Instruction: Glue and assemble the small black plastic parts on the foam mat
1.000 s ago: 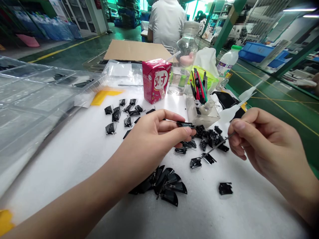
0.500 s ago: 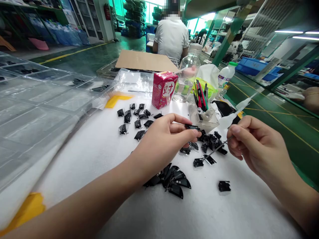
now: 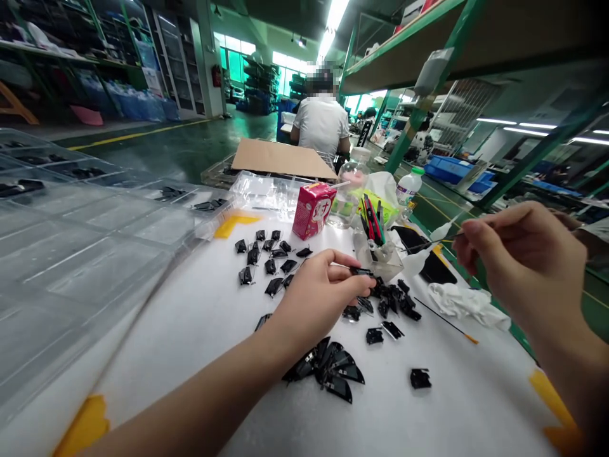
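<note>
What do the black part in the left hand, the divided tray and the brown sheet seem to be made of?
Black part in the left hand: probably plastic, judging by its dark sheen; partly hidden, so metal is possible.
Divided tray: likely clear, glossy plastic; see-through, with bright highlights along its ridges.
Brown sheet: looks like matte cardboard, from its plain tan, glare-free face.

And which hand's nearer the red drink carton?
Left. The left hand is in front of the red drink carton, on the wearer's side; the right hand is farther away, off to the carton's right.
</note>
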The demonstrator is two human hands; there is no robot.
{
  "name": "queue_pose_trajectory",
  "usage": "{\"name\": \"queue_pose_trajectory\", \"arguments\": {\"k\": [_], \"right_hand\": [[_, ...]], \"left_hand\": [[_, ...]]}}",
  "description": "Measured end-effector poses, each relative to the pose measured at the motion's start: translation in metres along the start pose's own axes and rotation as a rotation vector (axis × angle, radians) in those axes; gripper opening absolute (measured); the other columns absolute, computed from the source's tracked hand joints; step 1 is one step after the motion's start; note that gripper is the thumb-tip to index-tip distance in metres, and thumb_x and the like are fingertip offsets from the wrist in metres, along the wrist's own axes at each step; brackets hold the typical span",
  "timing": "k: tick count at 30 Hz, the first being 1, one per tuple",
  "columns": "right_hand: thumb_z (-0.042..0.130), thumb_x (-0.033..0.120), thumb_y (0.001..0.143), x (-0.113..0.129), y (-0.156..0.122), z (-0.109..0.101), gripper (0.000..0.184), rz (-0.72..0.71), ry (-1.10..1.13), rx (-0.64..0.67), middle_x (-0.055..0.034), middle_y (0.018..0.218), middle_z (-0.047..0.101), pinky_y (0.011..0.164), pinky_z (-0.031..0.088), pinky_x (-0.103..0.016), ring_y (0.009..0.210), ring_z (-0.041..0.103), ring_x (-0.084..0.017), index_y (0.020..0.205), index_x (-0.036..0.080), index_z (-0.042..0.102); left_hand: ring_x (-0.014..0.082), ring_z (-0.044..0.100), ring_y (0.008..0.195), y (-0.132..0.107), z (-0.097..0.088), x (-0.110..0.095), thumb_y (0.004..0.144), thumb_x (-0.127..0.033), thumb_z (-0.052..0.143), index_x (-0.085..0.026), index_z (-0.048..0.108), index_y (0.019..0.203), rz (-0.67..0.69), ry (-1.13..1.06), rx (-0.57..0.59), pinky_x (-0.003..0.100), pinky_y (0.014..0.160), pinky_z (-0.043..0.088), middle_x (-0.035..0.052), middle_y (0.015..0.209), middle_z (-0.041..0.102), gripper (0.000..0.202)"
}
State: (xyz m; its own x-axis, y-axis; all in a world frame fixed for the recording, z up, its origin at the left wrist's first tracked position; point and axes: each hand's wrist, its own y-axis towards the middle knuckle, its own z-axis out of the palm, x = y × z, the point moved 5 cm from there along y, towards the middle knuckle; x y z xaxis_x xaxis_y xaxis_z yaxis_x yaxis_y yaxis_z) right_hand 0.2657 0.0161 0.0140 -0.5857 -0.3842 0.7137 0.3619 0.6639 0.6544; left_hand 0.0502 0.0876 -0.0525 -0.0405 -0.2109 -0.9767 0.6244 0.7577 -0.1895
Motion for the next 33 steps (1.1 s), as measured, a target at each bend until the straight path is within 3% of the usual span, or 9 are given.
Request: {"name": "queue_pose_trajectory", "arguments": {"k": [5,10,15,22,26,31,33], "right_hand": [[0.080,0.031,0.084,-0.013,0.015,0.018,0.026,-0.003,-0.079,0.157,0.0019,0.065,0.066,0.040,0.043,-0.021,0.049,0.057,-0.011,0.077,0.023,0.055],[0.066,0.034,0.095,-0.036,0.016,0.037,0.022,0.063,-0.178,0.355,0.0037,0.070,0.063,0.045,0.043,-0.017,0.051,0.052,-0.006,0.082,0.018,0.059],[0.069,0.042,0.092,-0.048,0.018,0.035,0.028,0.103,-0.202,0.358,0.0023,0.068,0.063,0.039,0.036,-0.019,0.048,0.051,-0.008,0.083,0.018,0.057],[0.068,0.048,0.091,-0.030,0.025,0.019,0.032,0.052,-0.204,0.193,0.0032,0.064,0.061,0.039,0.039,-0.022,0.044,0.048,-0.009,0.081,0.021,0.054],[0.065,0.042,0.094,-0.033,0.027,0.020,0.027,0.022,-0.266,0.273,0.0015,0.070,0.063,0.042,0.042,-0.021,0.047,0.050,-0.008,0.085,0.019,0.054],[0.064,0.036,0.093,-0.023,-0.017,0.028,0.024,-0.156,-0.436,0.360,0.0038,0.074,0.051,0.047,0.043,-0.024,0.054,0.050,-0.011,0.107,0.023,0.049],[0.063,0.027,0.093,-0.014,-0.049,0.037,0.019,-0.231,-0.491,0.517,0.0055,0.072,0.052,0.041,0.038,-0.022,0.047,0.046,-0.009,0.105,0.023,0.049]], "left_hand": [[0.0260,0.073,0.102,-0.002,0.002,-0.001,0.085,-0.028,0.071,-0.020,0.056,0.095,0.014,-0.013,0.009,0.042,0.087,0.054,0.0141,0.104,0.079,0.020],[0.0245,0.072,0.102,-0.002,0.003,-0.001,0.085,-0.029,0.071,-0.020,0.055,0.096,0.017,-0.017,0.015,0.041,0.088,0.054,0.0146,0.106,0.079,0.021],[0.0253,0.072,0.102,-0.002,0.004,-0.001,0.085,-0.030,0.072,-0.020,0.055,0.095,0.012,-0.015,0.022,0.040,0.086,0.054,0.0150,0.106,0.079,0.023],[0.0231,0.072,0.099,0.001,0.004,0.006,0.088,-0.024,0.068,-0.019,0.055,0.098,0.002,0.000,-0.006,0.035,0.082,0.053,0.0118,0.103,0.079,0.017],[0.0224,0.072,0.098,0.002,0.004,0.006,0.087,-0.023,0.069,-0.018,0.056,0.097,-0.009,0.009,-0.020,0.034,0.081,0.052,0.0118,0.101,0.079,0.017],[0.0184,0.072,0.093,0.002,0.003,0.004,0.087,-0.020,0.070,-0.018,0.056,0.095,-0.006,-0.014,-0.039,0.029,0.077,0.053,0.0114,0.099,0.079,0.016],[0.0180,0.072,0.092,0.003,0.002,0.004,0.086,-0.020,0.072,-0.018,0.057,0.095,0.005,-0.023,-0.042,0.028,0.076,0.053,0.0103,0.096,0.079,0.018]]}}
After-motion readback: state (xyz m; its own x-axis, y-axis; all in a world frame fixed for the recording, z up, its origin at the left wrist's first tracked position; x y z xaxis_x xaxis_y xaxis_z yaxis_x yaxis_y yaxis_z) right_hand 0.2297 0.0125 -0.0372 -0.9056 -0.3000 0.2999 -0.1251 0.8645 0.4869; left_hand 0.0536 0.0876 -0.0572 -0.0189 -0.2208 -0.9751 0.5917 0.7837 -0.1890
